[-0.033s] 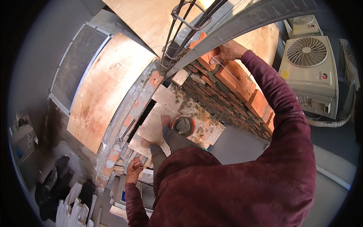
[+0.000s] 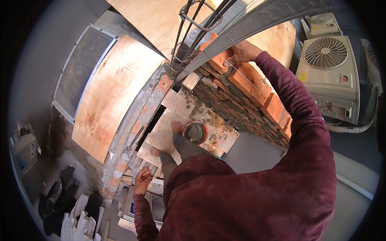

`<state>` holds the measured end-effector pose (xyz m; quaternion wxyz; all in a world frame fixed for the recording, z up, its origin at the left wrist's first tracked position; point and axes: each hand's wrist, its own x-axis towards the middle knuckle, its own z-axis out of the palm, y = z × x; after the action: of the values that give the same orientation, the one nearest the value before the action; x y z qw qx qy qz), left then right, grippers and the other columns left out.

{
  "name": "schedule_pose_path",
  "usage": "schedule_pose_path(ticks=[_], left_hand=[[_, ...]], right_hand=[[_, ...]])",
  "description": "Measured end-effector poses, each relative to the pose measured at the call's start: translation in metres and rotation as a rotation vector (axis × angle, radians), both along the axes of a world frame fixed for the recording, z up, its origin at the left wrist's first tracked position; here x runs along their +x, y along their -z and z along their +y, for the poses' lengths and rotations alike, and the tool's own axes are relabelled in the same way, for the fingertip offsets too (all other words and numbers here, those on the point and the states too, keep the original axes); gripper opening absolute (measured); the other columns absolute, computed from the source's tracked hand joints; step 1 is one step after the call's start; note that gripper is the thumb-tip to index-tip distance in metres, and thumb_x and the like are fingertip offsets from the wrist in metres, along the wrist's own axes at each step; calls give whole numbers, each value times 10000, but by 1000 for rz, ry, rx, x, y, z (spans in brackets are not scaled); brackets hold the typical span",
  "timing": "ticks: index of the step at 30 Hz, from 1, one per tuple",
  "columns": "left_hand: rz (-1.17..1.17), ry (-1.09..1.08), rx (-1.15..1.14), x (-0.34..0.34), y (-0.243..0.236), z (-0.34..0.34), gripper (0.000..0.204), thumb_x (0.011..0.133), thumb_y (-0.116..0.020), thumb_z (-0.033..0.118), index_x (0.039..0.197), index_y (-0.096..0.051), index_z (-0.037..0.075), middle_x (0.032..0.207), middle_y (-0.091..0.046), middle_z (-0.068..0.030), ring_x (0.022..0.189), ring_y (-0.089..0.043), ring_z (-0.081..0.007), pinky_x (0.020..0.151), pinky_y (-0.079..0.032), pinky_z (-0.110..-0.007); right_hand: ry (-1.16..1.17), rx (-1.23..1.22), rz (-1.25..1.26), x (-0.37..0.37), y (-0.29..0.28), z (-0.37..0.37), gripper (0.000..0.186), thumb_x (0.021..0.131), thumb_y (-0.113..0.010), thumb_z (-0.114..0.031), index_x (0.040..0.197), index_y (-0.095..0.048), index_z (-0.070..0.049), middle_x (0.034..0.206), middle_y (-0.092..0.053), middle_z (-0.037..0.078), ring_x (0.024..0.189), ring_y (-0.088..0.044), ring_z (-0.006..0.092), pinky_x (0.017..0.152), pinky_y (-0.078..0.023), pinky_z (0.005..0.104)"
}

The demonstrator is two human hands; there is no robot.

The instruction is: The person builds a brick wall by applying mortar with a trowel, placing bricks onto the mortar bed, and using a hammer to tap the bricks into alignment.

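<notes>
**Right hand [image 2: 243, 52] on a top-course brick [image 2: 218, 63], left hand [image 2: 142, 182] low and well apart**

The right arm reaches forward and outward, elbow bent, its fingers bent down over the brick at the far end of the wall [image 2: 227, 98], just beside the metal beam [image 2: 251, 34]. Whether that hand grips or merely rests, I cannot tell. The left forearm lies low at the person's left side, fingers half curled; whether they hold anything is unclear.

At least three bricks show along the top course, with one thin string [image 2: 243, 76] beside them. One round bucket [image 2: 206, 133] with grey contents stands near two bare feet [image 2: 176, 127]. Two pale fan units [image 2: 327, 80] show clearly at right.
</notes>
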<state>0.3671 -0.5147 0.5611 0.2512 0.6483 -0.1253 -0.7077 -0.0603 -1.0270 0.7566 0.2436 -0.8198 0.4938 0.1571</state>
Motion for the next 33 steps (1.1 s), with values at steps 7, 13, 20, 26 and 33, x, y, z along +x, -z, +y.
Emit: schedule_pose_path(ticks=[7,13,20,26,33], left_hand=[[-56,44,41,5,-3,3,594,764,-631,-102,1326,-468,0,1281,-549,-93,1138,-571,-217,906,-498,-293],[-52,76,40,-6,-10,-15,571,771,-633,-96,1313,-477,-3,1255,-569,-93,1128,-576,-200,906,-493,-287],[-27,81,-6,-5,-7,-33,564,764,-654,-62,1299,-489,3,1236,-576,-118,1104,-581,-197,905,-486,-293],[-33,67,-31,-6,11,-27,571,750,-639,-73,1294,-488,11,1309,-522,-129,1122,-564,-229,901,-498,-326],[-7,68,43,-5,19,-5,603,743,-636,-95,1311,-477,32,1342,-498,-111,1147,-550,-247,900,-508,-354]], right_hand=[[-94,-143,-63,-21,26,-3,900,663,-841,-228,1386,-359,5,1236,-554,232,1187,-518,376,1018,-426,414],[-80,-169,-21,-23,31,-5,946,657,-843,-254,1408,-328,3,1277,-528,220,1191,-515,371,1012,-433,406],[-23,-82,-2,-13,13,0,879,664,-838,-199,1383,-365,-22,1260,-546,224,1181,-528,370,983,-448,418],[-96,-92,-53,-19,19,-3,845,667,-833,-167,1372,-388,-28,1277,-531,248,1205,-500,400,1025,-410,414],[-125,-16,14,0,6,-2,893,658,-831,-181,1410,-360,-75,1345,-471,246,1240,-457,408,1050,-385,418]])
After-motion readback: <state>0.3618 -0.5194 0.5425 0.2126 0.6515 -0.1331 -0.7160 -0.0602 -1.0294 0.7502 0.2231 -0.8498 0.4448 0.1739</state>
